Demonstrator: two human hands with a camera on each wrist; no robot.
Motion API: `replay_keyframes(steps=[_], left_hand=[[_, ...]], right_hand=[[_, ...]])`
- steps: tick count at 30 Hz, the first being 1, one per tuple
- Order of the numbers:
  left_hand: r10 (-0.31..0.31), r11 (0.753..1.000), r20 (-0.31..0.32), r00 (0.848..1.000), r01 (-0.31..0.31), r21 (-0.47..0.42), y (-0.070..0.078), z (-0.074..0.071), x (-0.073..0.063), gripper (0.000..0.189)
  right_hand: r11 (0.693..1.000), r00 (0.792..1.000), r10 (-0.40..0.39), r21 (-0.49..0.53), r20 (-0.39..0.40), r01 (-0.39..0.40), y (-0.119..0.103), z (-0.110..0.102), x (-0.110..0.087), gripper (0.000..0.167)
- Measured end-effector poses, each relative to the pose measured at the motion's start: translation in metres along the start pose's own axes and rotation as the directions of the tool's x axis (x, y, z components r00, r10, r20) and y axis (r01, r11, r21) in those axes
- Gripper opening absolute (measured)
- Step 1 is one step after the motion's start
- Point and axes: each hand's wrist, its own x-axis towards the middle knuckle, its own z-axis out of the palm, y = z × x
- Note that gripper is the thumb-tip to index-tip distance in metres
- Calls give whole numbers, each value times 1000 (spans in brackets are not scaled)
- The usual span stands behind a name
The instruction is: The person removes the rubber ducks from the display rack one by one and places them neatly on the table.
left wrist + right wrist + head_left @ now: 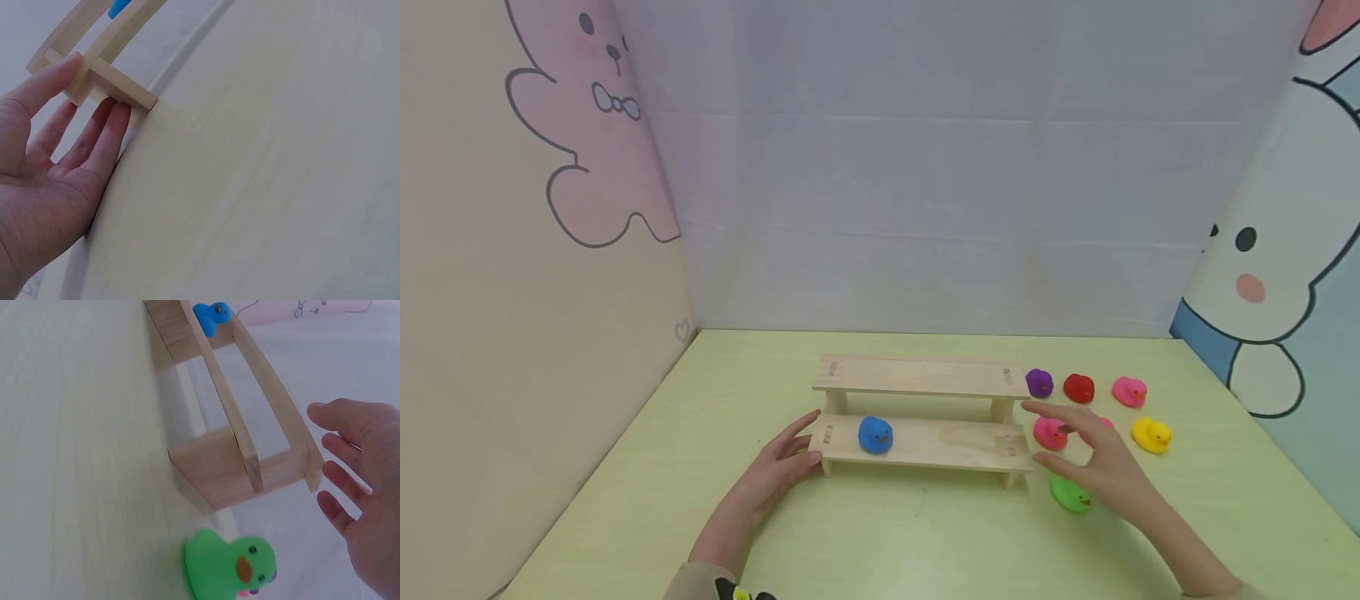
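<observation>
A two-tier wooden shelf (pixel 947 442) stands mid-table, with a blue rubber duck (pixel 876 435) on the left part of its lower board. My left hand (pixel 767 475) grips the left end of that board; in the left wrist view its thumb lies on the wood and the fingers bend beneath, by the leg. Off the shelf's right end, my right hand (pixel 1101 458) holds nothing, thumb and fingers spread apart. In the right wrist view a gap shows between its fingertips and the wood. A green duck (pixel 215 565) sits on the table near that end.
Right of the shelf lie a purple duck (pixel 1040 383), a red duck (pixel 1079 388), a yellow duck (pixel 1152 435) and several pink ones, including a pink duck (pixel 1130 392) at the back. One pink duck is partly hidden by my right hand. Walls border the table.
</observation>
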Motion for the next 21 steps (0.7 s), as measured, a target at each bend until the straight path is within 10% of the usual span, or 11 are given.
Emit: replay_keyframes(steps=[21], left_hand=[[0,1000,0,1000,0,-1,0,0,0,63]], right_hand=[[906,931,-358,215,-65,364,-78,70,53,54]])
